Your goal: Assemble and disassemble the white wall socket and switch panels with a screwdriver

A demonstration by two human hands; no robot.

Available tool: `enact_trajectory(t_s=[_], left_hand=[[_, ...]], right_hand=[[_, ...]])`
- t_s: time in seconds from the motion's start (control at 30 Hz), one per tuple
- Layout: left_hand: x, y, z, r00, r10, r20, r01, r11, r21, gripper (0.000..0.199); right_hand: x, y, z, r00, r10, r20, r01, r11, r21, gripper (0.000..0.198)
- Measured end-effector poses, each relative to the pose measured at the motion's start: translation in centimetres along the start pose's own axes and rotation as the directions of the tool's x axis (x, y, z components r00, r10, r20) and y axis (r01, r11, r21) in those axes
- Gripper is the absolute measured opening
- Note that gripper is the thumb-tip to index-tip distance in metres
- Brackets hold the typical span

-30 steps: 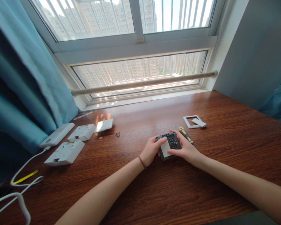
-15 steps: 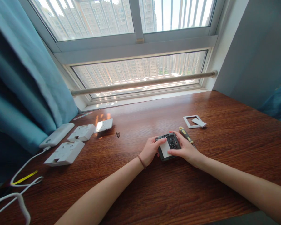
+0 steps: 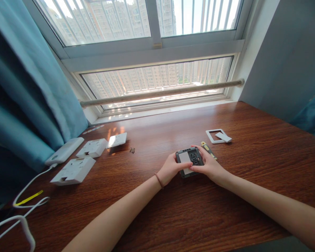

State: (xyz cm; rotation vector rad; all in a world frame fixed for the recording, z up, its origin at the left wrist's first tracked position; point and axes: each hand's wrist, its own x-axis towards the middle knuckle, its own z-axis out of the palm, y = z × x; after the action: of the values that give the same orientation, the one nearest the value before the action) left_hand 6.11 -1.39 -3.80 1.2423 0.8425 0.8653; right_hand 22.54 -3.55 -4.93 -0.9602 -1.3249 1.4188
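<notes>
A wall switch (image 3: 195, 159) with a dark grey body is gripped between both hands, just above the wooden table. A white rocker plate (image 3: 184, 158) covers its left part, and black inner parts show at its right. My left hand (image 3: 170, 168) is closed on the left side, its thumb lying across the white plate. Around the right side is my right hand (image 3: 212, 167), with its thumb on the lower edge of the plate beside the left thumb. The fingers beneath the switch are hidden. Right behind my right hand lies a screwdriver (image 3: 209, 151) with a yellow and grey handle.
Farther right lie a white square frame (image 3: 212, 141) and a loose white rocker (image 3: 223, 137). Several screws (image 3: 132, 150) sit left of the hands. Two white boxes (image 3: 73, 171), a white switch plate (image 3: 117, 140), and a white device (image 3: 65, 150) with a cable (image 3: 33, 181) are at left.
My left thumb has slid down and right over the white plate, toward the right thumb. The switch has tilted slightly. Both hands still hold it.
</notes>
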Motion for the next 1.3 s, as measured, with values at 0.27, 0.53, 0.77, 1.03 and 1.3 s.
enact_trajectory(t_s=[0.27, 0.53, 0.77, 1.03, 1.3], left_hand=[[0.0, 0.1, 0.0, 1.000, -0.005, -0.006, 0.005, 1.000, 0.011, 0.039], [0.0, -0.4, -0.2, 0.999, 0.028, -0.018, -0.029, 0.999, -0.037, 0.039], [0.1, -0.4, -0.1, 1.000, -0.003, 0.007, 0.004, 0.991, -0.132, 0.040], [-0.3, 0.0, 0.1, 0.999, -0.001, -0.034, -0.003, 0.994, -0.107, 0.039], [-0.4, 0.1, 0.4, 0.994, 0.005, -0.113, -0.010, 0.999, -0.044, 0.036]], right_hand=[[0.0, 0.4, -0.2, 1.000, -0.011, -0.010, 0.011, 1.000, -0.006, 0.072], [-0.1, 0.4, -0.1, 0.999, 0.014, -0.029, -0.011, 0.997, 0.079, 0.060], [-0.3, -0.2, 0.1, 0.999, 0.049, 0.014, -0.051, 0.988, 0.146, 0.039], [-0.1, 0.9, -0.3, 1.000, -0.016, -0.016, 0.015, 0.999, -0.050, 0.069], [-0.2, 0.3, 0.1, 0.999, -0.037, 0.001, 0.037, 0.992, -0.123, 0.060]])
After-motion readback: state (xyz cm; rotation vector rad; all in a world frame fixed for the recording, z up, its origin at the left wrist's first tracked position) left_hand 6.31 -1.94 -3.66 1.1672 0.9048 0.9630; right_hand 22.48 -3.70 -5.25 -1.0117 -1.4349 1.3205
